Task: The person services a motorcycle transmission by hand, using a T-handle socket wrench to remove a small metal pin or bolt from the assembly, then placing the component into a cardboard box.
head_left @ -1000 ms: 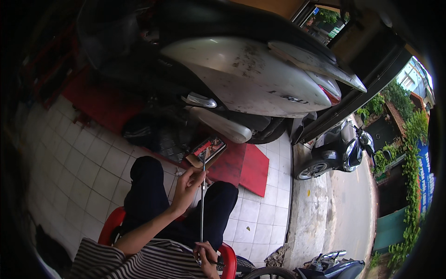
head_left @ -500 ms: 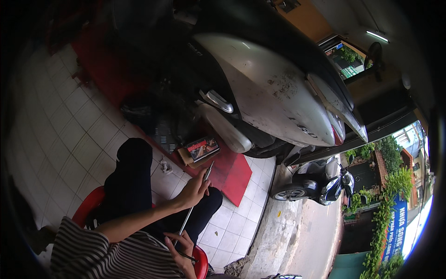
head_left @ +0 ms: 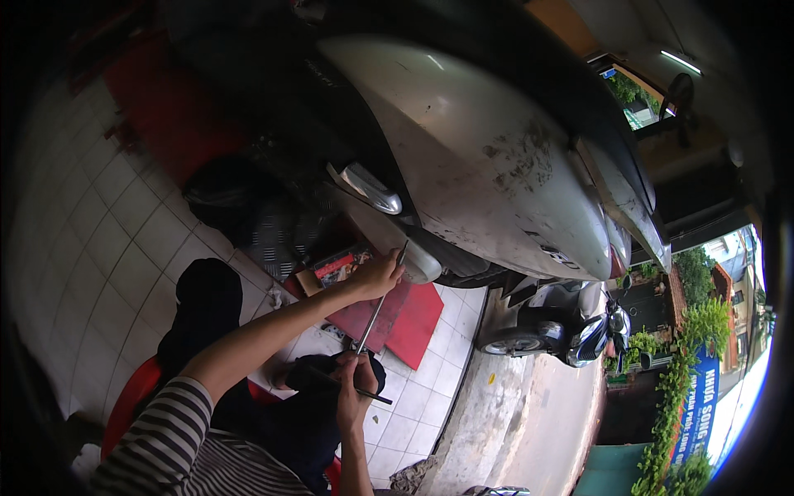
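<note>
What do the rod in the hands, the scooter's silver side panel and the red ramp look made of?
Rod: probably steel, smooth; it is thin, straight and shines grey.
Silver side panel: likely painted plastic, semi-gloss under dark smudges; moulded curves and a soft highlight suggest it.
Red ramp: flat, fairly dull, apparently painted; metal or wood, I can't tell.
</note>
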`<control>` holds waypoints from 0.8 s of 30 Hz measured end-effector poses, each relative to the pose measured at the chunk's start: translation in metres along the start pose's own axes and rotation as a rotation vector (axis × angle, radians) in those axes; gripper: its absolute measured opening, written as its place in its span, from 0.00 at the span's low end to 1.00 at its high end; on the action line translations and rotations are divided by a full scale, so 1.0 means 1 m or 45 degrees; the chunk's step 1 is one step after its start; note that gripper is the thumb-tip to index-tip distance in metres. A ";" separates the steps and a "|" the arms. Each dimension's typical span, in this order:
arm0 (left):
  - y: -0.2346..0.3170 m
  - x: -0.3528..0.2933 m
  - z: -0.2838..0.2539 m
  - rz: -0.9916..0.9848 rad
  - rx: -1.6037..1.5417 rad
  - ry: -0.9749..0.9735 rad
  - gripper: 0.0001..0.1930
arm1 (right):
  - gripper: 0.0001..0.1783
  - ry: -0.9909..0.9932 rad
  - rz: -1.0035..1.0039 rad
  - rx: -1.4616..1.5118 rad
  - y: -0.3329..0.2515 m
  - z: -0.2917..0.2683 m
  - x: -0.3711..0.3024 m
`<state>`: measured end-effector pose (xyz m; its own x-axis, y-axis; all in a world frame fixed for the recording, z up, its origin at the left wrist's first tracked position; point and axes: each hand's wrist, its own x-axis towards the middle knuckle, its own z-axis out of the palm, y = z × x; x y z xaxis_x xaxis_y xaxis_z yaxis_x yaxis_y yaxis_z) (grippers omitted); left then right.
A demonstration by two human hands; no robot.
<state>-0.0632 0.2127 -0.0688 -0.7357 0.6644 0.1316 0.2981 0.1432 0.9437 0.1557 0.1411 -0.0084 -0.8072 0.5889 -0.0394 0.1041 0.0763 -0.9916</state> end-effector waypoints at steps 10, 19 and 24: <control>0.019 0.032 -0.028 -0.088 -0.080 -0.085 0.29 | 0.15 0.043 0.073 0.021 -0.002 -0.001 0.042; 0.007 0.039 -0.017 -0.030 -0.034 0.010 0.27 | 0.15 0.091 0.019 0.115 0.014 -0.007 0.049; -0.003 0.011 -0.018 -0.077 -0.585 0.019 0.22 | 0.16 0.167 0.106 0.278 0.006 -0.002 0.060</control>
<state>-0.0832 0.2060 -0.0649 -0.7531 0.6537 0.0735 -0.0433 -0.1608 0.9860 0.1086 0.1786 -0.0165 -0.7173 0.6863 -0.1202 0.0278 -0.1441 -0.9892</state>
